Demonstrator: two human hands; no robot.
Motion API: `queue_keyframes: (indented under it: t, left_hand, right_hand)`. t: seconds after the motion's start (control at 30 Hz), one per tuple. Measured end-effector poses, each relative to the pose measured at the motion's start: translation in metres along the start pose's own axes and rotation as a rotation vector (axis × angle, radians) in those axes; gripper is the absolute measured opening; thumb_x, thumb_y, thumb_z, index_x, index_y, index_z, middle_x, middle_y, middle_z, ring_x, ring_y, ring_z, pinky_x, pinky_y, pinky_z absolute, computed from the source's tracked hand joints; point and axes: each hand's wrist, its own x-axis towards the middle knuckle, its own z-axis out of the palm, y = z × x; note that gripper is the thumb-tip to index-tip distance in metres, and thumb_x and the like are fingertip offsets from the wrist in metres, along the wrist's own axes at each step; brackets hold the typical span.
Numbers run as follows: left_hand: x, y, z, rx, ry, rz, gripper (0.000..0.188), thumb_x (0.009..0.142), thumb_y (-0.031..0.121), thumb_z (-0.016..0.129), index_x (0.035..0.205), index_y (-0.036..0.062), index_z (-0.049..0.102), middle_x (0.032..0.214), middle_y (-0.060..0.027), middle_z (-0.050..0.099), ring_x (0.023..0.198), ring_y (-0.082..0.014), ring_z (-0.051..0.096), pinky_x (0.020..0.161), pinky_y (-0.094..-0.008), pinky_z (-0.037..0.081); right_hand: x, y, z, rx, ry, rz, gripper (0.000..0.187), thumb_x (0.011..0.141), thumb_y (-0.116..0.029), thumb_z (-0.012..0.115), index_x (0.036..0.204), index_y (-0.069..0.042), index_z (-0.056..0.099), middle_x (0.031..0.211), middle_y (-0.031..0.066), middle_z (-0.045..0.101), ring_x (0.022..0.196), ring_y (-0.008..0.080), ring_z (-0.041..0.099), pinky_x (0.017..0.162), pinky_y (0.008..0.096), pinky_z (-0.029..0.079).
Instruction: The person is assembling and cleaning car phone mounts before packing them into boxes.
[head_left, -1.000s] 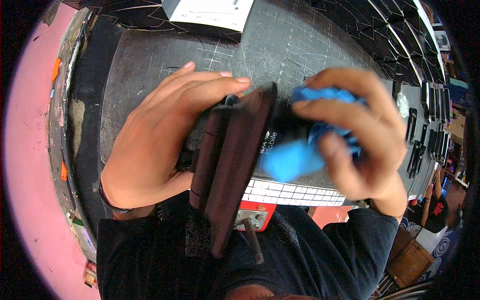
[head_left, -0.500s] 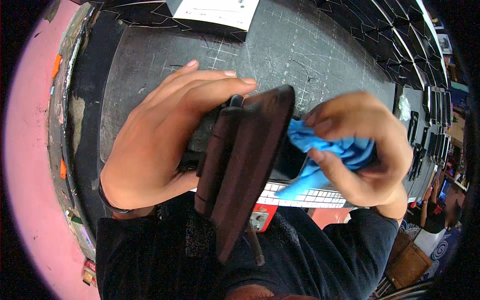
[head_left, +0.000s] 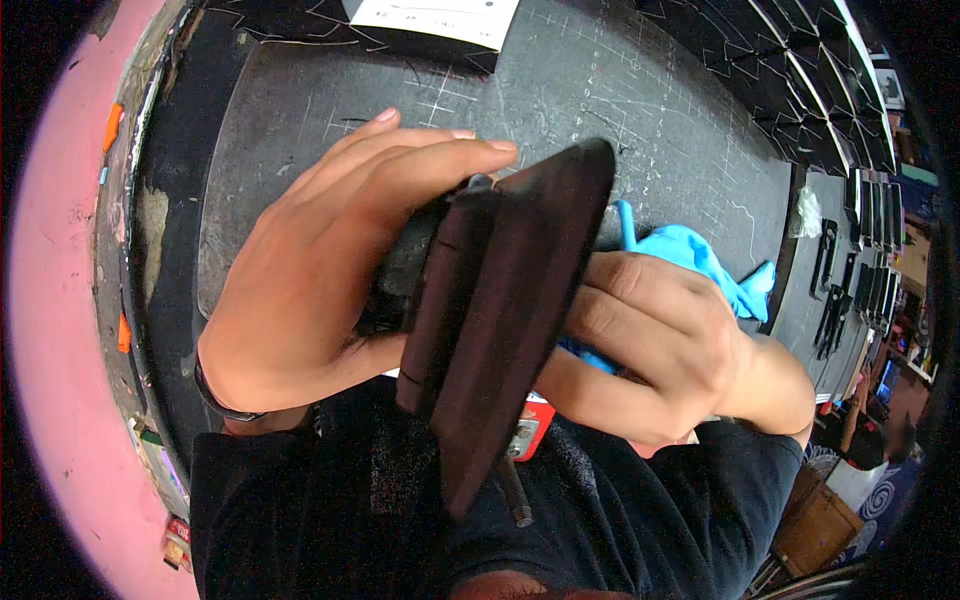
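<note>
Tilted upright before my chest is a dark, flat panel-like device (head_left: 525, 300) with a ridged block along its left side; its exact kind does not show. My left hand (head_left: 310, 260) grips it by that block, thumb low and fingers stretched over the top, a dark band on the wrist. On the device's right face, my right hand (head_left: 665, 345) presses a crumpled blue cloth (head_left: 685, 248). The cloth spills out behind the knuckles, and a bit of it shows below the fingers. My right fingertips are hidden by the device's edge.
Under my hands lies a worn grey mat (head_left: 560, 70) with white grid lines. A white-and-black box (head_left: 430, 25) stands at the far side. Black trays (head_left: 760, 90) line the far right; black parts (head_left: 835, 260) lie below them. Another person (head_left: 868, 435) is at the right edge.
My right hand has moved left and slightly down with the blue cloth, from beside the device onto its right face. The device has shifted a little to the right and up.
</note>
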Motion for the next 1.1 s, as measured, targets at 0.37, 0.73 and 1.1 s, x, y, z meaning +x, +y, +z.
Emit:
queue_keyframes:
  t: [0.37,0.73,1.1]
  left_hand:
    - [-0.001,-0.005,0.002,-0.075,0.036,0.0,0.081,0.074,0.039,0.09,0.14,0.0006,0.064,0.149,-0.0175,0.065,0.143,-0.0394,0.059,0.127,-0.0626,0.034]
    - [0.0,-0.001,0.001,-0.056,0.084,0.012,0.087,0.078,0.046,0.088,0.146,0.0004,0.059,0.143,-0.0158,0.07,0.143,-0.0377,0.059,0.128,-0.0619,0.033]
    - [-0.003,-0.003,0.0,0.066,0.008,0.012,0.082,0.077,0.049,0.089,0.14,0.0023,0.066,0.151,-0.0168,0.062,0.144,-0.0377,0.057,0.127,-0.0615,0.035]
  right_hand:
    - [0.005,-0.005,-0.003,-0.075,-0.059,0.007,0.027,0.084,0.008,0.081,0.108,0.003,0.07,0.104,0.0249,0.076,0.086,0.0355,0.075,0.073,0.0397,0.061]
    - [0.007,-0.003,0.008,-0.25,0.019,-0.002,0.03,0.075,-0.006,0.08,0.103,0.0,0.073,0.099,0.0174,0.076,0.091,0.0318,0.077,0.079,0.0364,0.065]
    - [0.003,0.014,0.001,-0.103,0.04,0.045,0.039,0.072,0.006,0.083,0.109,0.005,0.071,0.106,0.0207,0.078,0.093,0.0349,0.077,0.081,0.041,0.065]
